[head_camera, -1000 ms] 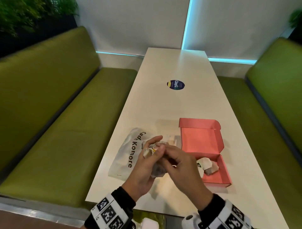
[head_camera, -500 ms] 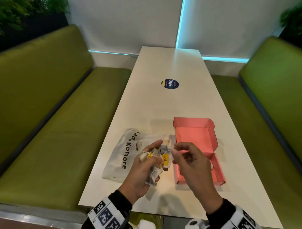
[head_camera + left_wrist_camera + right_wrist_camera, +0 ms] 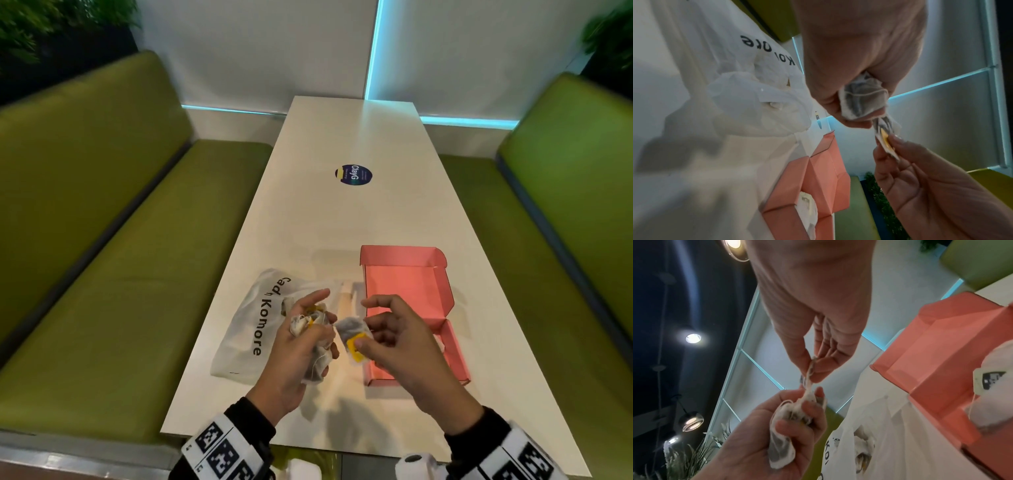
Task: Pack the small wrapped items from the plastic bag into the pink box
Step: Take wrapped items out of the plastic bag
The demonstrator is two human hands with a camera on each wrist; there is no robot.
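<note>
My left hand (image 3: pixel 308 334) grips a bunch of small wrapped tea bags (image 3: pixel 301 323) just above the white plastic bag (image 3: pixel 251 329), which lies flat on the table. My right hand (image 3: pixel 368 330) pinches one tea bag with a yellow tag (image 3: pixel 351 330) between thumb and finger, a little right of the bunch. In the right wrist view a thread still joins the pinched tea bag (image 3: pixel 810 369) to the bunch (image 3: pixel 785 426). The pink box (image 3: pixel 406 284) stands open to the right of both hands. A wrapped item (image 3: pixel 807 207) lies inside it.
The long white table (image 3: pixel 342 222) carries a round dark sticker (image 3: pixel 353 175) further back. Green benches (image 3: pixel 120 274) run along both sides. More tea bags (image 3: pixel 864 441) show through the plastic bag.
The hands, joined over the bunch a second ago, have drawn apart. My right hand has pulled one yellow-tagged tea bag off to the right, toward the box.
</note>
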